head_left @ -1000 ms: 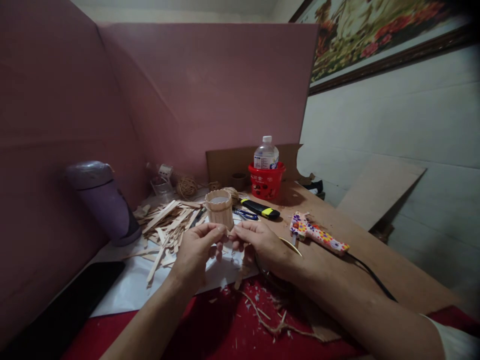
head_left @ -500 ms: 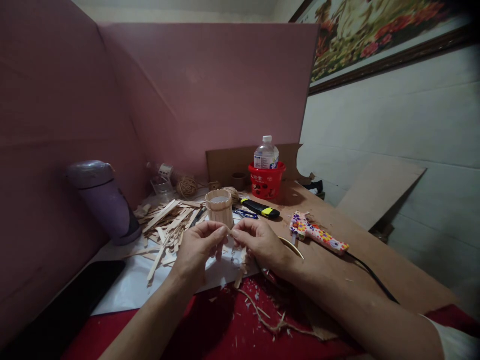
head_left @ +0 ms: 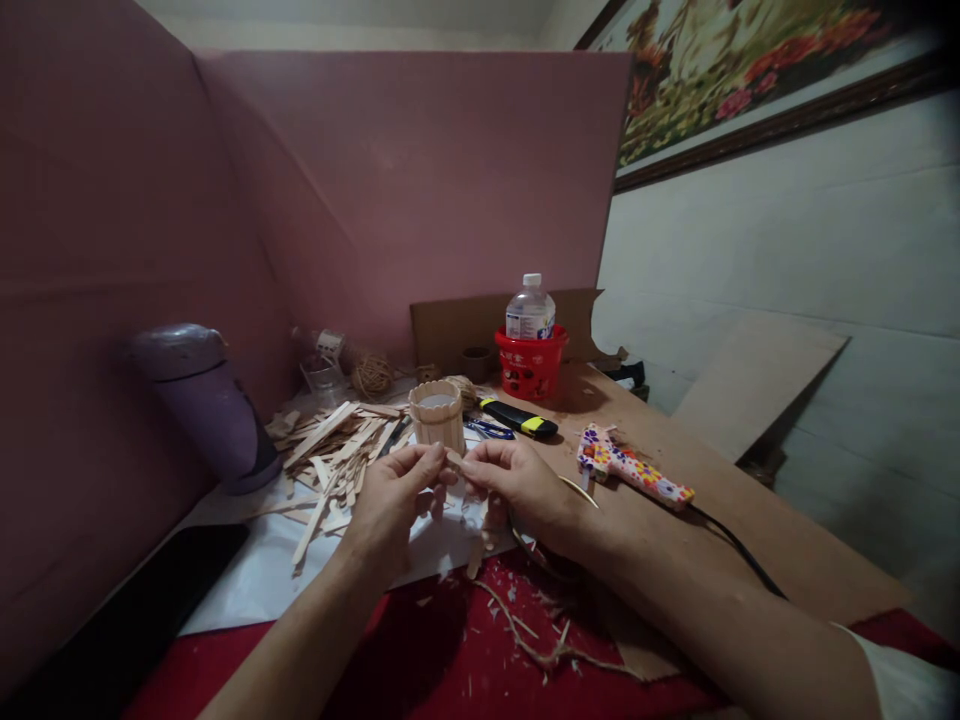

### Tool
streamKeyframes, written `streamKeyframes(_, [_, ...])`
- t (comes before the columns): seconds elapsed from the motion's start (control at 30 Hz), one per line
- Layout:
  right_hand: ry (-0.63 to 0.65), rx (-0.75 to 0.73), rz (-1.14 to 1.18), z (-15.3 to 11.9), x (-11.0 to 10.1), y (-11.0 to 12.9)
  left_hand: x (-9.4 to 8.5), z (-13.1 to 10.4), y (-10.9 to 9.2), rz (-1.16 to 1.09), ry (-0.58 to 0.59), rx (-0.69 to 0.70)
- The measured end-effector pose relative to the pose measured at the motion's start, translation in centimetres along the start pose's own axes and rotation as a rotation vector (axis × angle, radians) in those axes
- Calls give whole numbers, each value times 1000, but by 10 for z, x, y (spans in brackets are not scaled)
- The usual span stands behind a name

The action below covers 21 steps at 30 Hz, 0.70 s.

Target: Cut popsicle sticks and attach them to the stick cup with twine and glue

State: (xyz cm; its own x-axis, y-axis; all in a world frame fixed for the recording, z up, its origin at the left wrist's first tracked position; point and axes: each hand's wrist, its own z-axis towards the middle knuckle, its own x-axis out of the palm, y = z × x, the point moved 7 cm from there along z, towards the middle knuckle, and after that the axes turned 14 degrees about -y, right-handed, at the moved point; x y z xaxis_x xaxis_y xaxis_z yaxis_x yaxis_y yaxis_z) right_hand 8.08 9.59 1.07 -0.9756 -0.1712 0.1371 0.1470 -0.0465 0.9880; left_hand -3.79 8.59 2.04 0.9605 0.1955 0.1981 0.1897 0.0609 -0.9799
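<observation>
table (head_left: 795, 520): one woodchip (head_left: 454, 460) between two hands (head_left: 396, 490) (head_left: 529, 490)

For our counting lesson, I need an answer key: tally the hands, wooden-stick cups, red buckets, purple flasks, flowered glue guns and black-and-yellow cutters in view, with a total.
Hands: 2 (left hand, right hand)
Wooden-stick cup: 1
Red bucket: 1
Purple flask: 1
Flowered glue gun: 1
Black-and-yellow cutter: 1
Total: 7

Right hand (head_left: 517, 487): thin, round, gold-coloured bangle (head_left: 582, 491) loose at wrist (head_left: 574, 525); whitish cloth sleeve (head_left: 904, 672) farther up arm (head_left: 712, 590). Left hand (head_left: 397, 492) and forearm (head_left: 300, 625) bare.
</observation>
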Motion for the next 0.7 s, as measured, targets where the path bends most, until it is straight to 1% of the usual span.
streamKeyframes(0.13, [-41,-38,-62,-1,-2,2,0,0,0,50,9,20])
streamKeyframes(0.3, [-56,-39,-92,-3,-1,5,-1,-1,-1,48,-18,34])
streamKeyframes(0.43, [-81,-81,-120,-3,-1,8,-1,-1,-2,30,-26,33])
streamKeyframes(0.53, [-74,-116,-135,-3,0,9,-2,-1,-4,57,-34,51])
streamKeyframes(0.63, [-74,-193,-203,-2,-1,13,-3,0,-5,65,-35,62])
streamKeyframes(0.7, [-126,-307,-352,-3,-6,23,-4,0,-5,59,-44,63])
